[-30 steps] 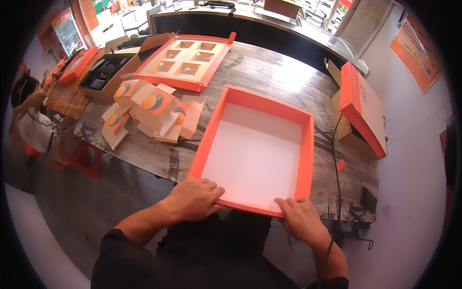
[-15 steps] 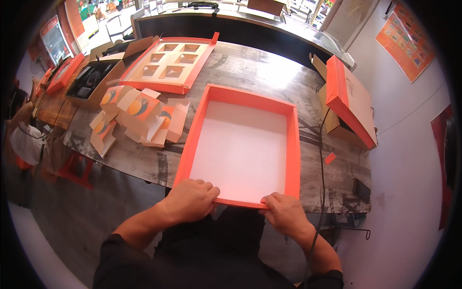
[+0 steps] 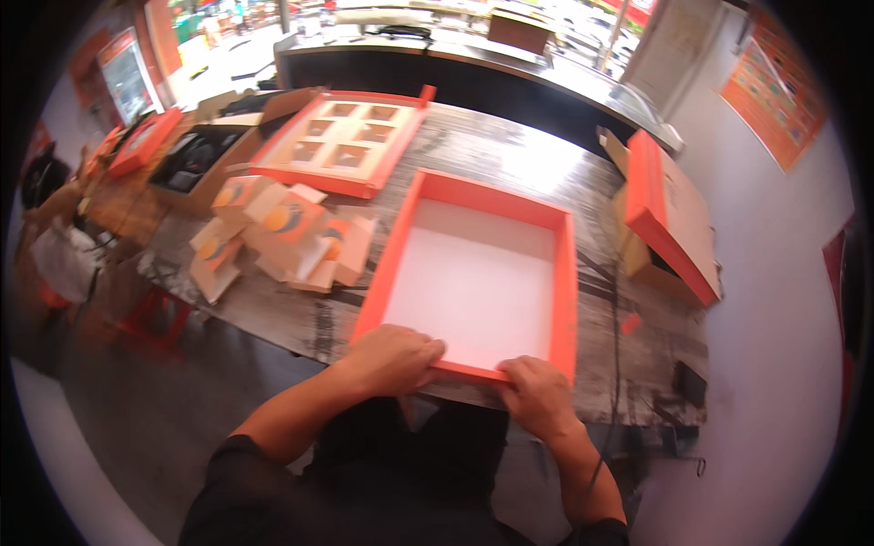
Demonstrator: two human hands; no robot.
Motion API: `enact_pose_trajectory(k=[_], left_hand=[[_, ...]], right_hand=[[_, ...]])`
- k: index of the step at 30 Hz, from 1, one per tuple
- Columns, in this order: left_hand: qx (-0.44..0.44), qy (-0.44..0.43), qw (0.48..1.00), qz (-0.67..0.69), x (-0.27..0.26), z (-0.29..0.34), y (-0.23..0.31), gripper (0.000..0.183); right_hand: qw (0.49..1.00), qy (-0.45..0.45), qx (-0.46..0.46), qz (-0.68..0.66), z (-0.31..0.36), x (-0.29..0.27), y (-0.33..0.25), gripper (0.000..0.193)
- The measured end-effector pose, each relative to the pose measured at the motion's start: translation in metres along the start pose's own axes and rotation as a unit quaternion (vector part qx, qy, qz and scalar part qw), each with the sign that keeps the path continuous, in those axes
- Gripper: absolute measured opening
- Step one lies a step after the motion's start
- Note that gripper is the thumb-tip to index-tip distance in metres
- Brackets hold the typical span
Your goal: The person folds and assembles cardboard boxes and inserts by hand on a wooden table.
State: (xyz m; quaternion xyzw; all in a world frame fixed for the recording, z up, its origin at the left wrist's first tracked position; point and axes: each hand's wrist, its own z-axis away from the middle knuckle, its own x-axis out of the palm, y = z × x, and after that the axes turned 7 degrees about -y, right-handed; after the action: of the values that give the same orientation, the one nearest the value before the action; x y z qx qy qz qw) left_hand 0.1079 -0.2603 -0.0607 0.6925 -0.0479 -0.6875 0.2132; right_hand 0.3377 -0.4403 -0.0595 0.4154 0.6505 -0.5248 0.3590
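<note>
Two bare hands clamped the near wall of an open orange box (image 3: 487, 282) with a white floor: left hand (image 3: 391, 359) near its left corner, right hand (image 3: 537, 391) toward the right, the pair apart, some fingertips hidden. Box was at the near table (image 3: 314, 318) edge; underside out of sight, contact unclear. Sleeves cut off below. Orange tray (image 3: 397, 155) held a six-opening insert. Left cardboard box (image 3: 244, 155) contained dark items, too blurred to identify. Printed cartons (image 3: 287, 223) overlapped, flaps open. Orange-sided box (image 3: 687, 223) tilted against another cardboard box (image 3: 645, 264), mostly hiding its inside.
</note>
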Motion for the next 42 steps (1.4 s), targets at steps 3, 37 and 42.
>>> enact_pose_trajectory(k=[3, 37, 42], left_hand=[[0.012, 0.046, 0.999, -0.003, 0.003, -0.012, -0.009, 0.019], [-0.375, 0.054, 0.921, -0.091, -0.171, -0.057, -0.297, 0.045], [-0.47, 0.021, 0.871, -0.142, -0.151, -0.071, -0.344, 0.045]], right_hand=[[0.996, 0.066, -0.007, 0.055, -0.001, 0.0, 0.004, 0.025], [0.829, 0.288, 0.127, -0.461, -0.062, 0.034, 0.211, 0.013], [0.828, 0.276, 0.141, -0.467, -0.064, 0.032, 0.203, 0.015]])
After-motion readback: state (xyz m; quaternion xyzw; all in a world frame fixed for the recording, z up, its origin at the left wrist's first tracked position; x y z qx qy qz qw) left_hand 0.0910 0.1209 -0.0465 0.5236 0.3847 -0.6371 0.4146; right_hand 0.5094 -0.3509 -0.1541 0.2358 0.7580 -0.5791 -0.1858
